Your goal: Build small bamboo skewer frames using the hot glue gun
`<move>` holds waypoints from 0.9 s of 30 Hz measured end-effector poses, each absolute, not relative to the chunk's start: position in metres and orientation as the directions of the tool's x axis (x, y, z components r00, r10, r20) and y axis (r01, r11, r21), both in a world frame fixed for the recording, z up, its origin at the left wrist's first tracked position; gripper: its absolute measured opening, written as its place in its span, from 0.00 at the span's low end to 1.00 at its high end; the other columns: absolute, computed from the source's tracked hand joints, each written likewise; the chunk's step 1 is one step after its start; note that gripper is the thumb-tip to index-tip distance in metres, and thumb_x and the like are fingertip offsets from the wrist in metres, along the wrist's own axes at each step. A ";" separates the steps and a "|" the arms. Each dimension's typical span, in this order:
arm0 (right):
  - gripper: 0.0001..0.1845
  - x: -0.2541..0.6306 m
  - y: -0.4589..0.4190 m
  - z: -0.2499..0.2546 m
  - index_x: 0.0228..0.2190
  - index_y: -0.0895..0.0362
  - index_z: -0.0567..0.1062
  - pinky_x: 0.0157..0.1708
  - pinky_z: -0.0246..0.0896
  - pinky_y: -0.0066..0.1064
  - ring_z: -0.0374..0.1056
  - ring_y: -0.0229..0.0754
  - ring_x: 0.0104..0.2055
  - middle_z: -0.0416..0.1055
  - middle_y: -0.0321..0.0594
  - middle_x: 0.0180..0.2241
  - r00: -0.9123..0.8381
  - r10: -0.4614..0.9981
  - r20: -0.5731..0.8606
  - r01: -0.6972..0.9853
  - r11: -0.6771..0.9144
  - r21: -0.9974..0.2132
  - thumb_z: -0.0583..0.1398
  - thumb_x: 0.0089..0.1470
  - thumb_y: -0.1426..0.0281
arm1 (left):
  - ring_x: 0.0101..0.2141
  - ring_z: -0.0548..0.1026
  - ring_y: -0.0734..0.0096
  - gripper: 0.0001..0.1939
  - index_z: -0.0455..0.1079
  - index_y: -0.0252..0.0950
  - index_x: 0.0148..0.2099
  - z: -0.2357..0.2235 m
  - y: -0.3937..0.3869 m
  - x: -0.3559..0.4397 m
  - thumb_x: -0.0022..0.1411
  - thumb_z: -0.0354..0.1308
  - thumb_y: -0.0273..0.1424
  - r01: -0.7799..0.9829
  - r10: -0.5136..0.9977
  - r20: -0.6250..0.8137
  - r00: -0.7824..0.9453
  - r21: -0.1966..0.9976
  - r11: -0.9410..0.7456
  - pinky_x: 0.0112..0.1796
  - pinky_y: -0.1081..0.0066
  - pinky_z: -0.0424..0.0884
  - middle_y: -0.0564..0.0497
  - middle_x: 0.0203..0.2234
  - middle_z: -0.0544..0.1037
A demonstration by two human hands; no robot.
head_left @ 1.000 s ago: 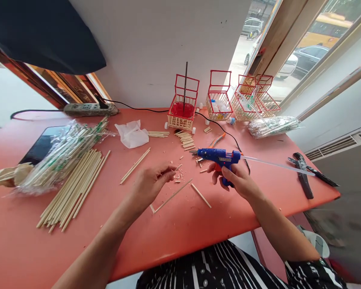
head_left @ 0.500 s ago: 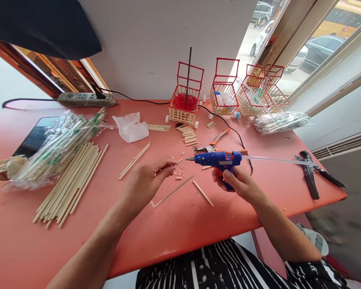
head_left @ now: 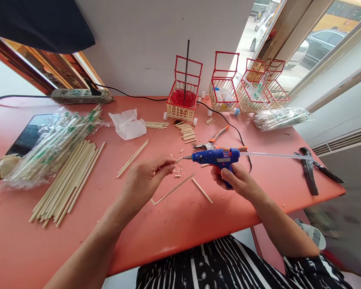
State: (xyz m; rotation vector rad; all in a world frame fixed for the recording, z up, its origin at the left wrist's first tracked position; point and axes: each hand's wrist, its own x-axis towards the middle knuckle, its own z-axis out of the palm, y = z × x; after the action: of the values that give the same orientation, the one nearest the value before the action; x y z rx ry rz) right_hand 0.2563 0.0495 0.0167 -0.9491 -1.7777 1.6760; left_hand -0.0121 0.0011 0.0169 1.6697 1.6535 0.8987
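Between thumb and fingers, my left hand (head_left: pixel 152 172) pinches a short piece of wooden stick (head_left: pixel 178 160). My right hand (head_left: pixel 237 178) grips a blue hot glue gun (head_left: pixel 216 156) by its handle, a clear glue stick (head_left: pixel 273 155) trailing from its back. The gun's metal nozzle meets or nearly meets the tip of the stick piece. Below the hands, a long thin stick (head_left: pixel 174 189) forms an angle with a short one on the table. Another stick (head_left: pixel 202 190) lies apart to the right. Small wood scraps (head_left: pixel 180 170) are scattered under the nozzle.
Orange-handled pliers (head_left: pixel 210 144) lie behind the gun, near a black cable (head_left: pixel 234 128). Small stick carts with red frames (head_left: pixel 185 96) line the wall. Bundled sticks (head_left: pixel 69 180) and a plastic-wrapped pack (head_left: pixel 54 148) lie left. Black-bladed scissors or cutters (head_left: pixel 309 172) rest at right.
The glue gun's nozzle has moved left and up to the tip of the stick piece in my left hand. The whole view has shifted slightly.
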 end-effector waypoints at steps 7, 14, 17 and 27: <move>0.25 0.255 0.050 0.018 0.34 0.59 0.71 0.20 0.51 0.27 0.57 0.32 0.22 0.64 0.36 0.26 -0.614 0.780 -0.125 0.167 -0.026 -0.986 0.56 0.62 0.48 | 0.32 0.79 0.65 0.16 0.78 0.39 0.43 0.016 0.000 -0.012 0.64 0.55 0.42 0.586 0.999 0.043 -0.007 0.810 -0.031 0.35 0.71 0.70 0.52 0.32 0.83; 0.23 0.256 0.051 0.014 0.34 0.58 0.70 0.20 0.50 0.26 0.56 0.32 0.21 0.62 0.35 0.26 -0.629 0.768 -0.122 0.162 -0.024 -0.986 0.56 0.62 0.49 | 0.32 0.79 0.66 0.14 0.78 0.39 0.42 0.016 0.000 -0.012 0.65 0.55 0.40 0.586 0.998 0.064 0.000 0.809 -0.052 0.35 0.72 0.69 0.52 0.31 0.83; 0.22 0.257 0.051 0.012 0.34 0.58 0.69 0.20 0.50 0.27 0.55 0.32 0.22 0.61 0.34 0.24 -0.640 0.760 -0.111 0.167 -0.003 -0.986 0.55 0.63 0.50 | 0.32 0.79 0.67 0.14 0.78 0.39 0.42 0.016 0.000 -0.012 0.65 0.55 0.40 0.589 0.998 0.064 0.004 0.806 -0.054 0.35 0.72 0.69 0.52 0.32 0.83; 0.22 0.258 0.053 0.010 0.32 0.58 0.68 0.22 0.49 0.27 0.54 0.32 0.22 0.61 0.33 0.23 -0.652 0.753 -0.088 0.197 0.056 -0.979 0.53 0.65 0.52 | 0.33 0.79 0.66 0.14 0.78 0.39 0.44 0.016 -0.001 -0.013 0.66 0.56 0.40 0.569 0.998 0.067 0.003 0.820 -0.056 0.35 0.71 0.69 0.52 0.34 0.84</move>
State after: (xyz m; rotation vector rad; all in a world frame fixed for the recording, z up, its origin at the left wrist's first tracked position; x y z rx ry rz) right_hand 0.2585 0.0528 0.0104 -0.9479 -1.8880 1.6307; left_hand -0.0127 -0.0015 0.0159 1.6862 1.6243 0.9216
